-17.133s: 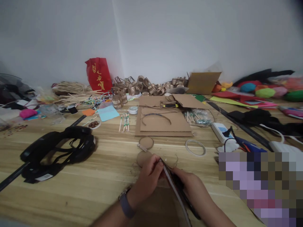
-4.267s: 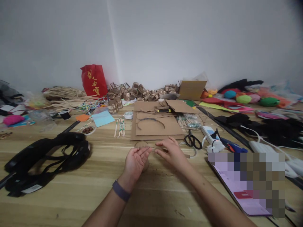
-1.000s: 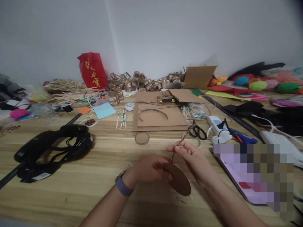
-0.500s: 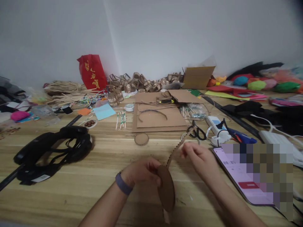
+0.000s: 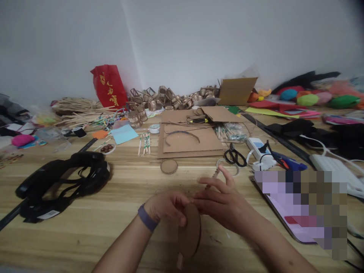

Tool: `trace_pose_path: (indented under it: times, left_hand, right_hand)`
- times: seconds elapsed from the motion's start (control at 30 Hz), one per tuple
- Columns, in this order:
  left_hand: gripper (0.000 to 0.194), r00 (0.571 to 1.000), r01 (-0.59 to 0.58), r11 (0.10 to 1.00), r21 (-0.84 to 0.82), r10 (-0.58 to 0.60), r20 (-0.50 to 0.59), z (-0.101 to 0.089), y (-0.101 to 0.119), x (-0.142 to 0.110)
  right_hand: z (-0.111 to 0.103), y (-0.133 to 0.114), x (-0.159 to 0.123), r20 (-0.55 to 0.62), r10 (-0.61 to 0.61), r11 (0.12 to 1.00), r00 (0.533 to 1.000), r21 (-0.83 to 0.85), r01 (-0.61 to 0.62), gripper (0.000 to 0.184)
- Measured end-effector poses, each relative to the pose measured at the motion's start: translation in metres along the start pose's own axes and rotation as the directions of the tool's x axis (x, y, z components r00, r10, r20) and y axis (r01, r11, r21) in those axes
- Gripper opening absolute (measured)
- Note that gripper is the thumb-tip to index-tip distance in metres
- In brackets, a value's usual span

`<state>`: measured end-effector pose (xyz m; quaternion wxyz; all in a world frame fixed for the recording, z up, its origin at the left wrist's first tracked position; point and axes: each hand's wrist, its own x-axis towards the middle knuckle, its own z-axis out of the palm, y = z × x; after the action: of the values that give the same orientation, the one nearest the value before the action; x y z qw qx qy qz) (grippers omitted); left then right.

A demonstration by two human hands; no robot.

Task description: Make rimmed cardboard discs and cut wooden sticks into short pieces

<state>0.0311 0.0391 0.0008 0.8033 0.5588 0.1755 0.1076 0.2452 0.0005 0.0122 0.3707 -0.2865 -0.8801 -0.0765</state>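
My left hand (image 5: 170, 210), with a purple band at the wrist, pinches the upper edge of a brown cardboard disc (image 5: 189, 233) held on edge above the table. A narrow cardboard strip (image 5: 216, 173) with a notched edge runs up behind my right hand (image 5: 223, 204), and its other end shows below the disc. The thumb and index finger of my right hand press together at the disc's top edge by the strip; the other fingers are spread. What exactly lies between those fingertips is hidden. A second cardboard disc (image 5: 169, 166) with a ridged rim lies on the table ahead.
Stacked cardboard sheets (image 5: 190, 153) lie ahead, with black scissors (image 5: 235, 156) and a tape ring (image 5: 233, 172) to their right. A phone (image 5: 278, 212) and a blue glue gun (image 5: 292, 163) are at right. A black headset strap (image 5: 93, 176) lies left. Small woven stick baskets (image 5: 152, 105) crowd the back.
My right hand has moved left and down along the strip to the disc's top edge. The disc, in my left hand, has shifted slightly left.
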Motion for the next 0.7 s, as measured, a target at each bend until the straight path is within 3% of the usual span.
trace_pose_path:
  times: [0.13,0.3,0.43,0.6,0.7]
  left_hand:
    - [0.051,0.997,0.000,0.986,-0.167,0.014,0.080,-0.006,-0.009,0.001]
    - [0.042,0.982,-0.184,0.918,-0.352,0.185,-0.031,-0.021,-0.015,0.008]
    - [0.040,0.985,-0.152,0.901,-0.406,0.173,0.015,-0.027,-0.017,0.012]
    - [0.037,0.981,-0.191,0.882,-0.431,0.183,-0.062,-0.026,-0.026,0.015]
    - [0.042,0.982,-0.187,0.892,-0.411,0.155,-0.110,-0.024,-0.026,0.015]
  right_hand:
    - [-0.004,0.002,0.000,0.089,-0.020,1.000,0.996,0.012,0.019,0.018]
    - [-0.003,0.010,-0.001,0.188,0.007,0.997,0.982,-0.082,0.008,0.025]
    - [0.000,0.009,0.000,0.218,0.019,0.998,0.976,-0.058,-0.007,0.027]
    - [-0.001,0.002,0.006,0.317,0.126,0.980,0.940,0.110,-0.168,0.014]
    - [-0.002,0.001,0.009,0.333,0.212,0.944,0.919,0.173,-0.281,0.018]
